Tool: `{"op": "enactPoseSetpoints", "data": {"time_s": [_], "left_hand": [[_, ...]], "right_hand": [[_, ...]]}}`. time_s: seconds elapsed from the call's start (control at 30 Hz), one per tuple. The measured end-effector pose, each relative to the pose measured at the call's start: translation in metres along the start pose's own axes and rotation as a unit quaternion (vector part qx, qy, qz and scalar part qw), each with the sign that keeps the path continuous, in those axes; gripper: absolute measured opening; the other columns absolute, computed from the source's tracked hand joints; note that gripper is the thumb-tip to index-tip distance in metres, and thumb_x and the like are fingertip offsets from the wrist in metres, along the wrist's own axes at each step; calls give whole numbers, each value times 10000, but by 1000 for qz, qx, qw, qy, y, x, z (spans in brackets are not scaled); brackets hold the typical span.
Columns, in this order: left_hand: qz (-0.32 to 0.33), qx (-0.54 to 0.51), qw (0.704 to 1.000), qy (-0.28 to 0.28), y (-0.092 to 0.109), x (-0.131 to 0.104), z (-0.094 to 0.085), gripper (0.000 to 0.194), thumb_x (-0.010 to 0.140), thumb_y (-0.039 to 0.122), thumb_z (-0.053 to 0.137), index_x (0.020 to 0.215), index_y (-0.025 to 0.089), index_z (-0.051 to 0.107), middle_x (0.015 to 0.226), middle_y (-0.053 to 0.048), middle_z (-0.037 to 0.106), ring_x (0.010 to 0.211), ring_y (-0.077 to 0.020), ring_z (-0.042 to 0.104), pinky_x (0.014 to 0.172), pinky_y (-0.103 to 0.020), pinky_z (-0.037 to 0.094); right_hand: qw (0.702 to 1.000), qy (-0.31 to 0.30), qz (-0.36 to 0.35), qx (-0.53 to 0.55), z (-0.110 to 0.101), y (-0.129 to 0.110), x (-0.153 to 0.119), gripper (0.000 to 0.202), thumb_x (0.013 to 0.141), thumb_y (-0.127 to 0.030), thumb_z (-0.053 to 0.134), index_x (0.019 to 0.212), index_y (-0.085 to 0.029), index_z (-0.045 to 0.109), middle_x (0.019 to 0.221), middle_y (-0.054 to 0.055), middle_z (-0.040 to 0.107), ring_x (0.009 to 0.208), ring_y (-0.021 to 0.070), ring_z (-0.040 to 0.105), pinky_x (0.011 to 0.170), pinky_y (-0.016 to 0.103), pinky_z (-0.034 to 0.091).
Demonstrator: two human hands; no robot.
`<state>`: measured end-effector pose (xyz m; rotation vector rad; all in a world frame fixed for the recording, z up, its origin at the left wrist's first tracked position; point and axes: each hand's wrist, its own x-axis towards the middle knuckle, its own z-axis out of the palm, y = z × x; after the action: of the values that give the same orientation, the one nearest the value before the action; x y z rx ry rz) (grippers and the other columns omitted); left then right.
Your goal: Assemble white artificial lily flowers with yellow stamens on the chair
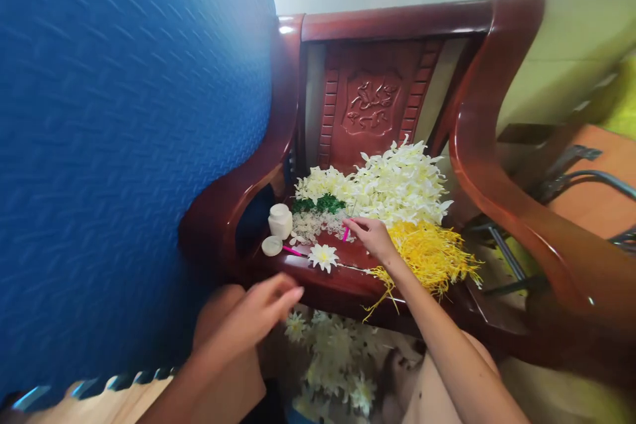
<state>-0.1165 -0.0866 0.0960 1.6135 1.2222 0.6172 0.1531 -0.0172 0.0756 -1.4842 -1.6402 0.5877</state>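
Fingers of the right hand (373,237) were pinched together on a slim pink stick (346,232) above the chair's seat, near its middle, while those of the left hand (275,301), blurred, were half bent in the air before the chair's front edge, and whether they had closed on anything could not be told. Largest in view was a blue textured mat (134,146), standing upright along the chair's left side. Next came the chair (372,103) itself, of glossy reddish-brown wood, with a carved panel in its backrest. An orange surface (609,175) lay beyond the chair's right arm. At the back of the chair's seat, spreading to its right, rose a heap of white blossoms (397,185). More white flowers (338,358) were massed low, below the chair's front edge. Yellow strands (432,255) filled the right front of the chair's seat, some hanging over its edge. Left of the seat's middle lay a patch of small clear pieces (313,226), with green bits (325,203) just behind, toward the backrest. Near the chair's left arm stood a white jar (281,221). One white flower (323,257) with a yellowish centre rested by the seat's front edge, between the hands; toward the chair's left arm were a round lid (271,246) and, smallest, another pink stick (294,251), between lid and flower.
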Motion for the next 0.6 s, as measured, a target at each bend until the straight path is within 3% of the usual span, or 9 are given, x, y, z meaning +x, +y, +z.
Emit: {"op": "enactPoseSetpoints", "data": {"time_s": [0.1, 0.17, 0.23, 0.33, 0.43, 0.53, 0.6], "left_hand": [[96, -25, 995, -18, 10, 79, 27, 411, 800, 400, 654, 1146, 182, 611, 1058, -70, 681, 844, -188, 650, 698, -255, 504], [145, -10, 987, -73, 16, 124, 51, 343, 768, 352, 673, 1047, 153, 659, 910, -49, 708, 784, -190, 647, 690, -258, 496], [172, 0, 981, -91, 16, 152, 71, 223, 820, 305, 576, 873, 125, 696, 740, -31, 696, 695, -179, 636, 657, -254, 485], [170, -27, 978, -113, 9, 163, 87, 276, 874, 281, 457, 845, 137, 690, 675, -22, 692, 633, -172, 645, 617, -246, 484], [158, -23, 978, -133, 2, 163, 85, 299, 902, 313, 415, 864, 163, 671, 630, -12, 683, 552, -159, 635, 587, -244, 483], [156, 25, 981, -108, -8, 172, 76, 325, 896, 368, 449, 731, 176, 652, 618, -21, 671, 570, -159, 626, 616, -247, 472], [113, 13, 990, -85, -19, 182, 75, 297, 870, 352, 479, 698, 175, 644, 662, -30, 683, 607, -163, 630, 620, -248, 471]], "right_hand": [[1000, -7, -17, 1, -1, -10, 5, 396, 862, -499, 536, 675, -198, 714, 676, 14, 662, 654, 161, 575, 659, 253, 404], [1000, 8, -5, -5, 3, -7, 2, 403, 888, -462, 513, 651, -203, 712, 659, 14, 640, 662, 155, 579, 677, 250, 411], [999, 28, 25, -24, 6, 0, -2, 423, 899, -463, 497, 648, -206, 720, 647, 17, 613, 646, 154, 567, 664, 253, 415], [997, 7, 54, -56, 2, 14, -6, 382, 909, -470, 485, 810, -227, 763, 695, 20, 614, 670, 158, 573, 676, 260, 424], [992, -74, 24, -97, -13, 23, -1, 348, 937, -443, 451, 955, -254, 743, 820, 31, 653, 770, 163, 596, 744, 268, 426], [969, -141, -14, -203, -30, 32, 0, 348, 948, -380, 429, 829, -239, 723, 806, 43, 655, 752, 171, 582, 710, 278, 405], [939, -192, 6, -285, -35, 39, -5, 268, 878, -389, 554, 734, -227, 712, 765, 63, 664, 740, 196, 581, 681, 293, 395]]}}
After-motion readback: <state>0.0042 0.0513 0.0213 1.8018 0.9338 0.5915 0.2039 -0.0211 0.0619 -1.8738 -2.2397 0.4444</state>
